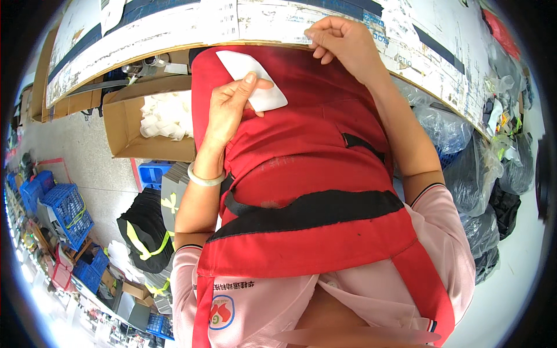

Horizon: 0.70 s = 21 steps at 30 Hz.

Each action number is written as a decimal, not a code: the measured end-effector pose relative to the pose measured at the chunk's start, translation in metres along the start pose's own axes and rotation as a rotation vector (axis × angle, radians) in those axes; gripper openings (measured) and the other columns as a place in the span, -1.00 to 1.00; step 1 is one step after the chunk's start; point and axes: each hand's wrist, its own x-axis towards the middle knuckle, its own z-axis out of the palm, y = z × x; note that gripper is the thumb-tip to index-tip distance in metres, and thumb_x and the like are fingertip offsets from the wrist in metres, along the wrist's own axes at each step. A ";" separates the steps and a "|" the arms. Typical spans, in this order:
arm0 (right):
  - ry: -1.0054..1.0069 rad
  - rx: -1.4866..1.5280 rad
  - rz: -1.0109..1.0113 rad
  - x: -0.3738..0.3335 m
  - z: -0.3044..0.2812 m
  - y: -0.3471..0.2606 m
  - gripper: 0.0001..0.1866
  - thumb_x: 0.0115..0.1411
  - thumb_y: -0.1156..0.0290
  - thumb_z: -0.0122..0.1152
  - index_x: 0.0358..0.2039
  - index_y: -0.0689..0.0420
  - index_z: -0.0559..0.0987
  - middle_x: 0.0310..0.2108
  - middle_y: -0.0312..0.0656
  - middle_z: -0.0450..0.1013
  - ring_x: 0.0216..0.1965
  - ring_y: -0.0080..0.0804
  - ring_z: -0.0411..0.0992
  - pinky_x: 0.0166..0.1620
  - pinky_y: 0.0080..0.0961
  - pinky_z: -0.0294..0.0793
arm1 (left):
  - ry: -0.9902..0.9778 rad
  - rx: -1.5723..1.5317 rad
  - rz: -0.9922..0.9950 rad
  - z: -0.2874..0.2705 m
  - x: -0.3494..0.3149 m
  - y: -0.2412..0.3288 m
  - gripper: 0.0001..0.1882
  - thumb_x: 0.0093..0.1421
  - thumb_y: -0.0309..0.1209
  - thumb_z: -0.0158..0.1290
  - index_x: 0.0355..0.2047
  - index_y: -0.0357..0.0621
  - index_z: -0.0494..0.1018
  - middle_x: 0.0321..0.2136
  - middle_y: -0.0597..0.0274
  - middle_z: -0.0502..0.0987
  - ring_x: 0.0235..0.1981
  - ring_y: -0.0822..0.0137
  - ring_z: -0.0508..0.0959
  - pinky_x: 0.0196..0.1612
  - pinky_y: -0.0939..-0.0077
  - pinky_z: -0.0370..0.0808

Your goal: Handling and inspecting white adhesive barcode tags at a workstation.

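A flat white piece with slanted ends [270,100] is pinched in my left hand [227,107], thumb on top, over the red apron [313,127] on my lap. Whether it is cloth or paper I cannot tell. At the table's near edge is my right hand [348,49], its fingers curled and the thumb drawn in against them. Anything between those fingertips is hidden or too small to make out. The table [145,32] has a pale, worn top with printed patches and dark blue strips.
Left of my lap, a cardboard box [123,130] holds many small white pieces [168,116]. A black bundle tied with yellow-green ribbon [145,232] and blue crates [69,214] stand farther left. Filled plastic bags [470,174] crowd the right side below the table.
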 end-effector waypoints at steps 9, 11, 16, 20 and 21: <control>0.008 0.013 0.125 0.015 -0.001 -0.023 -0.84 0.16 0.45 0.19 -0.34 0.32 0.53 -0.54 -0.20 0.47 -0.57 -0.52 0.43 -0.52 -0.63 0.46 | 0.001 0.068 -0.047 -0.002 0.004 -0.002 -0.62 0.32 -0.23 -0.05 -0.27 -0.35 0.56 -0.48 0.16 0.57 -0.60 0.48 0.46 -0.53 0.66 0.42; 0.014 0.019 0.114 0.018 0.001 -0.022 -0.83 0.18 0.45 0.17 -0.36 0.33 0.52 -0.54 -0.19 0.47 -0.58 -0.54 0.43 -0.54 -0.65 0.46 | -0.001 0.066 -0.051 -0.003 0.004 -0.002 -0.63 0.32 -0.23 -0.05 -0.27 -0.34 0.56 -0.47 0.16 0.58 -0.59 0.49 0.46 -0.54 0.66 0.42; 0.032 0.032 0.101 0.021 0.001 -0.009 -0.83 0.19 0.45 0.16 -0.37 0.34 0.51 -0.53 -0.18 0.47 -0.58 -0.55 0.43 -0.55 -0.67 0.47 | 0.000 0.077 -0.058 -0.001 0.004 -0.004 -0.65 0.31 -0.24 -0.04 -0.27 -0.33 0.57 -0.42 0.20 0.59 -0.58 0.52 0.46 -0.55 0.68 0.43; 0.046 -0.076 0.069 0.026 0.001 0.004 -0.78 0.20 0.30 0.21 -0.31 0.22 0.58 -0.51 -0.32 0.48 -0.55 -0.69 0.41 -0.47 -0.76 0.45 | -0.011 0.077 -0.063 -0.002 0.004 -0.003 -0.66 0.31 -0.25 -0.04 -0.27 -0.32 0.57 -0.40 0.22 0.59 -0.56 0.53 0.47 -0.54 0.67 0.43; 0.044 -0.074 0.083 0.026 0.001 0.003 -0.78 0.20 0.30 0.21 -0.31 0.22 0.58 -0.51 -0.32 0.48 -0.55 -0.69 0.41 -0.47 -0.77 0.45 | -0.015 0.079 -0.067 -0.002 0.004 -0.003 -0.66 0.31 -0.25 -0.04 -0.27 -0.32 0.57 -0.39 0.22 0.59 -0.56 0.54 0.47 -0.54 0.68 0.44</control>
